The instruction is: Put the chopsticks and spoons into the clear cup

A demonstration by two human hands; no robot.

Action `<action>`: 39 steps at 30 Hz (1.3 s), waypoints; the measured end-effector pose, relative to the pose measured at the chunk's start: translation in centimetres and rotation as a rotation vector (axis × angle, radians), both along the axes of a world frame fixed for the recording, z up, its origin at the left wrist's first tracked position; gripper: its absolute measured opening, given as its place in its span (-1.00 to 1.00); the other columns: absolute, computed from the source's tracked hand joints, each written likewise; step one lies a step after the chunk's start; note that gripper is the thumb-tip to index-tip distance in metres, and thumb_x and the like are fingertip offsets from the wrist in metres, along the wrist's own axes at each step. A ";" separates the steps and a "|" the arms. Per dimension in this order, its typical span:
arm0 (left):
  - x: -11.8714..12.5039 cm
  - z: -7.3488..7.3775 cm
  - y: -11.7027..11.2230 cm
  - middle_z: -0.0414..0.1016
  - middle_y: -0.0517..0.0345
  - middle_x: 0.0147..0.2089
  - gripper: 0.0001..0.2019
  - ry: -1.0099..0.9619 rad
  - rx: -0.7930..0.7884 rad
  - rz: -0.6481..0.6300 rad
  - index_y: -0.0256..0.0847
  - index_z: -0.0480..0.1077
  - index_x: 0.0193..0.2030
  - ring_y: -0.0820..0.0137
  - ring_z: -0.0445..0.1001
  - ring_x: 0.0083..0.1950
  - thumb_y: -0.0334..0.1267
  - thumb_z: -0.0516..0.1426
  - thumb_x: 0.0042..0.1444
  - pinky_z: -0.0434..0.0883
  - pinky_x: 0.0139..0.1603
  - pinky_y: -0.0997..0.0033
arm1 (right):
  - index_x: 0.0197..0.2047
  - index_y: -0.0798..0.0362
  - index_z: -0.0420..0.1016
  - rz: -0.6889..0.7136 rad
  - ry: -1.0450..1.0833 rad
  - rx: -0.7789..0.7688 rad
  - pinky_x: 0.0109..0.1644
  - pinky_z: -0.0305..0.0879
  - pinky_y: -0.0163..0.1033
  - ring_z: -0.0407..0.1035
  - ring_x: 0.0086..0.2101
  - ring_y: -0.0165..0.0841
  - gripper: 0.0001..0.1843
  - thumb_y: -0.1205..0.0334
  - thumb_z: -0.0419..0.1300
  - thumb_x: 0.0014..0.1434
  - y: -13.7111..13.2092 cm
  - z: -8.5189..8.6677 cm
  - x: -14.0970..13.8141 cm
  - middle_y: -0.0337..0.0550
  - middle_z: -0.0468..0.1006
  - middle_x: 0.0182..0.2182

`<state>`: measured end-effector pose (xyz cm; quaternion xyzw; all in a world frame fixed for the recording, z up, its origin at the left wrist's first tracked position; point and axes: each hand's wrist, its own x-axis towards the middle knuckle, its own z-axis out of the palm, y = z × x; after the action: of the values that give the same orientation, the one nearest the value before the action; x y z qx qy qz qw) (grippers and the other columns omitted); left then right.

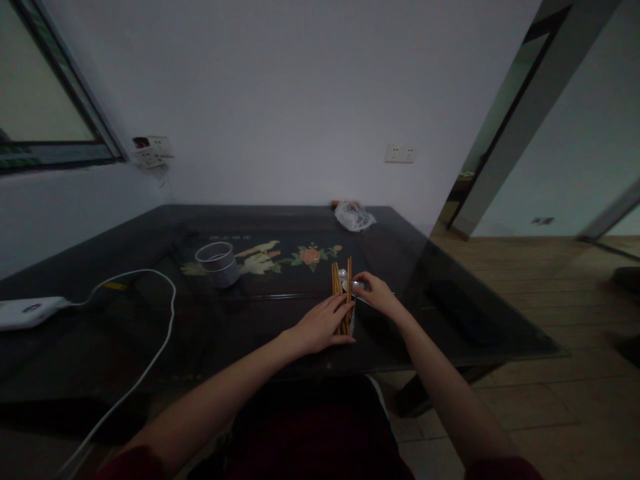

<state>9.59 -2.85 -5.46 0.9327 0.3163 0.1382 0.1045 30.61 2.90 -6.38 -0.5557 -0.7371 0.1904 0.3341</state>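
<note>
A bundle of several wooden chopsticks (341,283) lies on the dark glass table (150,347) near its front edge. My left hand (320,325) lies flat over the near ends of the chopsticks, fingers stretched out. My right hand (375,292) is closed in a pinch on a small shiny metal thing, perhaps a spoon (356,285), just to the right of the chopsticks. A second small shiny piece shows beside the chopstick tips.
A round clear cup or container (218,263) stands left of centre on the flower pattern. A white device (27,311) with a white cable (165,320) lies at the left. A crumpled plastic bag (353,217) sits at the far edge. Wooden floor is to the right.
</note>
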 end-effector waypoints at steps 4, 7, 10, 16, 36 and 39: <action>0.2 0.0 0.1 0.02 -0.21 0.35 -0.27 -0.005 -0.002 0.005 -0.26 0.05 0.29 0.12 0.03 0.36 0.09 0.13 0.06 0.11 0.32 0.12 | -0.20 0.08 0.43 0.002 0.001 -0.002 -0.27 0.24 -0.28 0.34 -0.38 -0.39 -0.77 0.25 0.17 0.02 0.0 0.0 0.0 -0.15 0.51 -0.30; 0.2 0.0 0.1 0.02 -0.21 0.35 -0.27 -0.024 -0.010 0.001 -0.25 0.05 0.29 0.13 0.02 0.37 0.09 0.12 0.06 0.10 0.32 0.13 | -0.19 0.09 0.43 0.002 0.003 -0.008 -0.28 0.24 -0.29 0.34 -0.38 -0.39 -0.76 0.25 0.17 0.03 0.0 0.0 0.0 -0.15 0.51 -0.30; 0.2 0.0 0.1 0.01 -0.18 0.36 -0.27 -0.041 -0.022 -0.003 -0.23 0.05 0.29 0.14 0.01 0.37 0.09 0.12 0.07 0.10 0.32 0.11 | -0.18 0.07 0.42 -0.001 0.004 0.002 -0.28 0.24 -0.28 0.34 -0.39 -0.39 -0.76 0.24 0.16 0.03 0.0 0.0 0.0 -0.16 0.50 -0.30; 0.0 0.1 -0.1 0.00 -0.17 0.36 -0.27 -0.063 -0.058 0.000 -0.20 0.04 0.30 0.13 0.00 0.37 0.11 0.11 0.06 0.09 0.32 0.09 | -0.20 0.06 0.43 -0.021 0.009 0.004 -0.29 0.24 -0.29 0.33 -0.40 -0.40 -0.78 0.25 0.17 0.02 -0.1 0.2 0.1 -0.18 0.49 -0.34; -12.8 5.1 -0.1 0.46 0.10 -0.05 -0.82 -1.024 0.035 0.557 -0.17 0.43 -0.19 0.26 0.40 0.06 -0.21 0.06 0.14 0.31 0.14 0.18 | -0.16 0.05 0.42 0.074 0.331 0.208 -0.12 0.29 -0.20 0.37 -0.18 -0.29 -0.76 0.17 0.12 0.10 -3.3 7.5 -4.2 -0.07 0.47 -0.20; -17.0 4.7 1.6 0.46 0.17 -0.18 -0.86 -1.379 0.090 0.742 -0.17 0.39 -0.23 0.35 0.43 -0.07 -0.28 0.10 0.05 0.35 0.07 0.27 | -0.12 0.04 0.40 0.266 0.389 0.134 -0.14 0.30 -0.25 0.36 -0.16 -0.33 -0.74 0.19 0.15 0.09 -2.6 8.8 -7.7 -0.11 0.47 -0.18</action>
<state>-7.45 -1.25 -0.81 0.4730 0.4653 0.7246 0.1864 22.90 0.31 2.40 -0.3835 -0.7364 0.2869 0.4778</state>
